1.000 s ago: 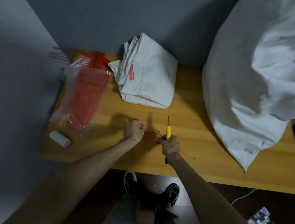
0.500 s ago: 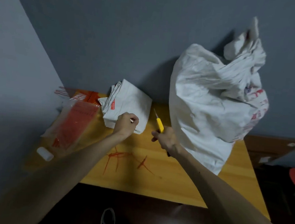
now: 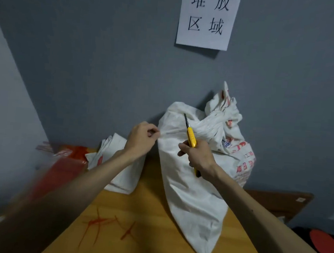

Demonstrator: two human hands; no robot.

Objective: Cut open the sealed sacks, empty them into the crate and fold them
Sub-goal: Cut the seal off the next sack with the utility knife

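Observation:
A large white woven sack [image 3: 189, 188] with red print stands on the wooden table [image 3: 145, 234], its neck twisted and tied at the top. My left hand [image 3: 141, 139] pinches the sack's upper left edge. My right hand [image 3: 196, 155] grips a yellow utility knife [image 3: 191, 137], blade out and pointing up against the sack near its tied neck. A pile of folded white sacks [image 3: 119, 162] lies behind my left forearm.
Several cut red ties [image 3: 102, 226] lie on the table's front part. A clear bag of red ties [image 3: 67, 164] sits at the left edge, blurred. A grey wall with a paper sign [image 3: 207, 17] stands behind. A dark wooden board [image 3: 280, 203] is at the right.
The view has tilted up from the tabletop to the sack. My left hand rose and took hold of the sack's edge. My right hand carried the knife up to the sack's neck.

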